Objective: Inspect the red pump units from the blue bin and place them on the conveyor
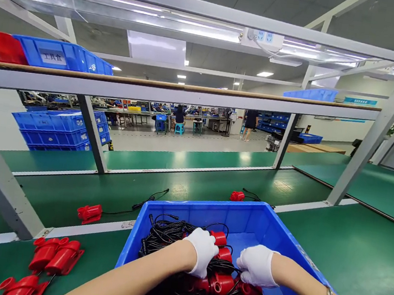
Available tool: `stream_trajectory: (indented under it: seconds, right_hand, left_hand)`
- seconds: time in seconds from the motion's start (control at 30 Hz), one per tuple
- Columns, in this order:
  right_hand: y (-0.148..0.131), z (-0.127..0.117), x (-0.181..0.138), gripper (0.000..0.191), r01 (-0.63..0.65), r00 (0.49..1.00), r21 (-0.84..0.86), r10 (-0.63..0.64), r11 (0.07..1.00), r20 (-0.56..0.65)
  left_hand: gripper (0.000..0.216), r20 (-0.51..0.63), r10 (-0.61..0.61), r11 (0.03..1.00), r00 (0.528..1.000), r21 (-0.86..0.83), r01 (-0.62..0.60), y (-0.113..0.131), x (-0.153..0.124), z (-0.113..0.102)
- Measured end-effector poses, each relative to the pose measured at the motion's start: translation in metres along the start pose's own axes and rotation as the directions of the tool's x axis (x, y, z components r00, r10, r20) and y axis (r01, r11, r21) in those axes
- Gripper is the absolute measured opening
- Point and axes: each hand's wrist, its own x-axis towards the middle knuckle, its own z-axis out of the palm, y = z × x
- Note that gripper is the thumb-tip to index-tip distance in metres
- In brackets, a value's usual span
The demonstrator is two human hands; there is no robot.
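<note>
Both my hands wear white gloves and reach into a blue plastic bin. Several red plastic pump-like units with coiled black cables lie in it. My left hand is over the pile, its fingers curled down beside a red housing; what they grip is hidden. To the right, my right hand has its fingers pinched at the end of a bundled black cable. That bundle lies between my two hands, above the red units.
More red units rest on the green bench at left. Beyond the bin, a red unit with cable and another red unit lie on the green belt. A slanted metal post stands right; a shelf crosses ahead. People are far off.
</note>
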Motion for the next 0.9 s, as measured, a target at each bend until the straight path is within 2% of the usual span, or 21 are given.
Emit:
stream_trajectory:
  seconds: [0.1, 0.2, 0.27, 0.33, 0.53, 0.8, 0.9]
  right_hand:
    - [0.008, -0.004, -0.007, 0.028, -0.024, 1.000, 0.025, 0.025, 0.999, -0.016]
    - [0.011, -0.011, -0.009, 0.033, -0.212, 0.964, 0.046, 0.216, 0.976, -0.154]
    - [0.010, -0.015, -0.009, 0.041, -0.303, 0.927, 0.050, 0.306, 0.952, -0.217]
    - [0.006, -0.015, -0.010, 0.044, -0.309, 0.925, 0.046, 0.312, 0.950, -0.219]
    - [-0.010, 0.004, -0.012, 0.042, -0.193, 0.975, 0.037, 0.196, 0.981, -0.108]
    - [-0.009, 0.015, 0.005, 0.045, -0.107, 0.989, 0.149, 0.121, 0.983, -0.086]
    - [-0.004, 0.015, 0.003, 0.045, -0.030, 0.998, 0.199, 0.041, 0.980, -0.054]
  left_hand:
    - [0.029, -0.157, -0.063, 0.997, 0.986, -0.045, 0.056, -0.007, 0.002, -0.009]
    - [0.025, -0.319, -0.149, 0.989, 0.936, -0.055, 0.139, -0.016, 0.003, -0.018]
    - [0.022, -0.349, -0.181, 0.983, 0.919, -0.049, 0.175, -0.021, 0.003, -0.019]
    - [0.020, -0.340, -0.208, 0.978, 0.917, -0.053, 0.202, -0.023, 0.005, -0.015]
    - [0.021, -0.242, -0.265, 0.964, 0.933, -0.083, 0.252, -0.026, 0.010, -0.001]
    - [0.024, -0.226, -0.263, 0.964, 0.938, -0.090, 0.248, -0.026, 0.005, -0.004]
    - [0.025, -0.221, -0.263, 0.964, 0.939, -0.091, 0.249, -0.025, 0.005, -0.006]
